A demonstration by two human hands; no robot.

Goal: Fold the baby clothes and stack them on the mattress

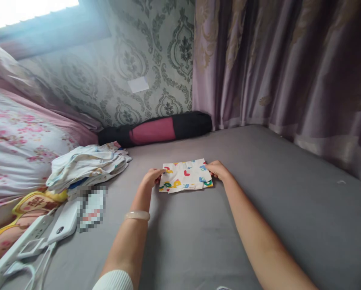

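Observation:
A white cloth garment (185, 175) with colourful printed shapes is stretched between my hands, folded into a small rectangle, over the middle of the grey bed. My left hand (154, 176) pinches its left edge, with the thumb on top. At the opposite edge, my right hand (217, 169) grips the upper right corner, its fingers curled. Lower layers of the fabric show below the top fold. Whether the cloth rests on the sheet or is slightly raised, I cannot tell.
A heap of light clothes (88, 165) lies at the left. Nearer are a power strip (32, 237), a white power bank (62, 223) with cables, and a yellow plush toy (32, 205). A long black and red bag (154, 129) lies along the wall. Curtains (243, 64) hang at the right.

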